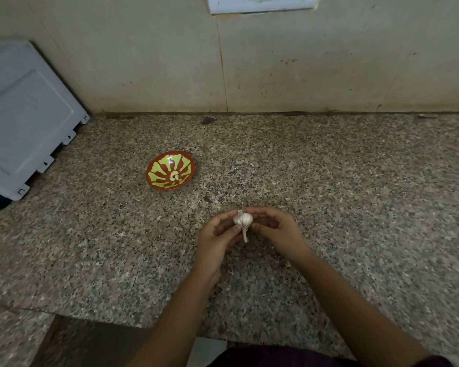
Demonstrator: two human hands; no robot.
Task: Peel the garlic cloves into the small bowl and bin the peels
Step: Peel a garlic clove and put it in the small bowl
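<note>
Left hand (pixel 216 235) and right hand (pixel 276 231) pinch the garlic bulb (pixel 243 219) between them, nearer and right of the small bowl (pixel 190 161). Fingertips behind it are hidden

I count one garlic bulb (pixel 243 219), one small bowl (pixel 154 178), one grey box (pixel 24 115). Two hands show: left hand (pixel 217 235), right hand (pixel 276 230). The bowl holds what look like two peeled cloves (pixel 174 176).

A speckled granite counter (pixel 355 181) carries a red-and-green small bowl (pixel 189 165) (peeled cloves (pixel 174 176) inside) beyond and left of the left hand (pixel 212 242), and a grey appliance (pixel 24 115) farther left.
</note>
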